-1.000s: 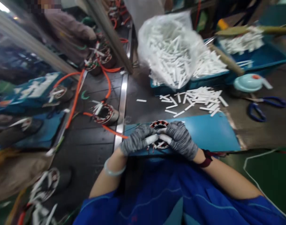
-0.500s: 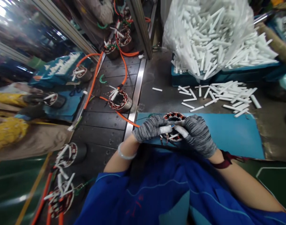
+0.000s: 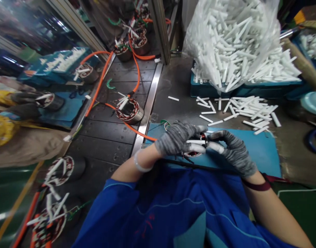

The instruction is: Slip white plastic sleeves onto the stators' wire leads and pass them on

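Orange cables [image 3: 146, 58] loop over a dark slatted conveyor [image 3: 105, 126] beside a metal post [image 3: 159, 31]. Blue-handled scissors [image 3: 310, 142] lie near a light-blue round container [image 3: 313, 102] at right. At far left, a co-worker's yellow sleeve [image 3: 4, 130] shows above green floor [image 3: 8, 187].

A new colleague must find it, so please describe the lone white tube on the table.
Start at the big plastic bag. Below and left of it, right of the metal strip, lies one white tube. It lies alone, clearly apart from the scattered pile.
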Demonstrator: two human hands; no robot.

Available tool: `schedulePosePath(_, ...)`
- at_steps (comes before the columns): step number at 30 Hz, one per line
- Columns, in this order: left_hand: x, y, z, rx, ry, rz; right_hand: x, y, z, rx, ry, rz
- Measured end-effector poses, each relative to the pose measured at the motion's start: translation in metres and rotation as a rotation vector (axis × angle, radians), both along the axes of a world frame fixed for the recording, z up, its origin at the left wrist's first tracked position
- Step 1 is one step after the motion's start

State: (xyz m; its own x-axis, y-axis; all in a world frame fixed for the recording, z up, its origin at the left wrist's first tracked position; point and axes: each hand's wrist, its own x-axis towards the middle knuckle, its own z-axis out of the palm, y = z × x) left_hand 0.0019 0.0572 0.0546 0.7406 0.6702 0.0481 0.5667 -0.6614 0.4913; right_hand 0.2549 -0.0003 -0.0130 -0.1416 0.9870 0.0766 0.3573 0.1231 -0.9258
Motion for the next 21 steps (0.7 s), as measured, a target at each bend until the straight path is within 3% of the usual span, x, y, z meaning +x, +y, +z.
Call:
schedulePosePath(3,-0.039,-0.005,-0.006,0.075,-0.006,-0.056,-0.001,-0.011,0.000,0.000,-0.051,0.146)
schedulePosePath(5,-0.061,-0.010,-0.022,0.108,-0.035,-0.114,-0.007,-0.016,-0.005,-0.001,-0.083,0.228)
schedulePosePath(7,-0.071,-0.019,-0.043,0.169,0.060,-0.066,-0.013,-0.016,-0.012,0.034,-0.131,0.229)
schedulePosePath(10,-0.064,-0.037,-0.071,0.293,0.226,0.119,-0.013,-0.007,-0.022,0.141,-0.266,0.182)
schedulePosePath(13,-0.035,-0.056,-0.088,0.353,0.260,0.271,-0.002,0.012,-0.027,0.223,-0.522,0.045)
schedulePosePath(15,-0.011,-0.063,-0.088,0.408,0.231,0.335,0.004,0.025,-0.028,0.213,-0.703,-0.021)
schedulePosePath(17,0.008,-0.067,-0.078,0.508,0.196,0.381,0.006,0.033,-0.029,0.170,-0.810,-0.018)
schedulePosePath(21,0.006,-0.075,-0.047,0.791,0.059,0.435,0.004,0.019,-0.023,0.146,-0.639,-0.180)
